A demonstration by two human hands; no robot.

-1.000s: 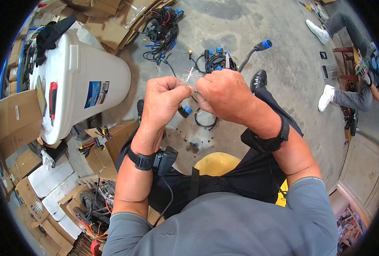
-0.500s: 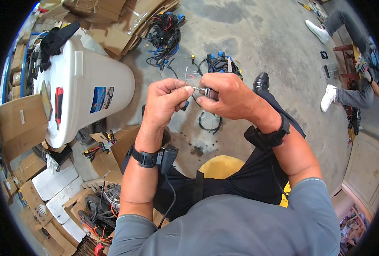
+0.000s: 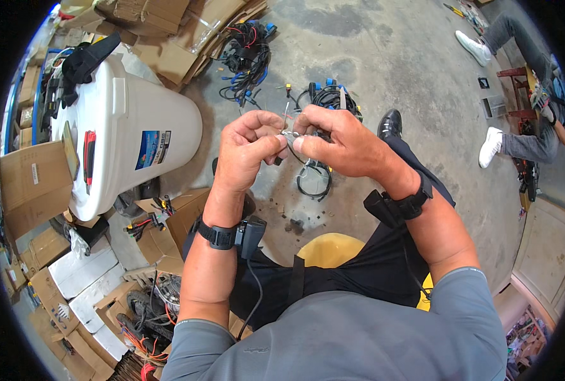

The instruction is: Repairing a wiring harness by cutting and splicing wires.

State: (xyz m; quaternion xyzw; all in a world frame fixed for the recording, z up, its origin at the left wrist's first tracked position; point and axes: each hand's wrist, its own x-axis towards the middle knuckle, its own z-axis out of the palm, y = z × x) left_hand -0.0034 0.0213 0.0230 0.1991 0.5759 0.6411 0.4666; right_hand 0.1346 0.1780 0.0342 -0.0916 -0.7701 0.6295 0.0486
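Observation:
Between my hands is the stripped end of a dark cable (image 3: 289, 134), with thin twisted silvery wire strands and a thin pale wire sticking up. My left hand (image 3: 251, 143) pinches it between thumb and fingers. My right hand (image 3: 330, 140) has thumb and forefinger closed on the twisted strands. The dark cable hangs below my fingers toward a coil of black cable with blue connectors (image 3: 327, 95) on the floor beyond my hands.
A white plastic tub (image 3: 142, 114) stands left, among cardboard boxes (image 3: 34, 184) and white foam blocks (image 3: 79, 267). A tangled cable bundle (image 3: 244, 54) lies farther forward. I sit on a yellow seat (image 3: 330, 247). At right, a seated co-worker's legs (image 3: 521, 146) and gloved hand (image 3: 543, 105) show.
My right fingers have shifted from a tighter curl to a fingertip pinch, uncovering more of the twisted strands. My left hand has tilted slightly, its fingers rising.

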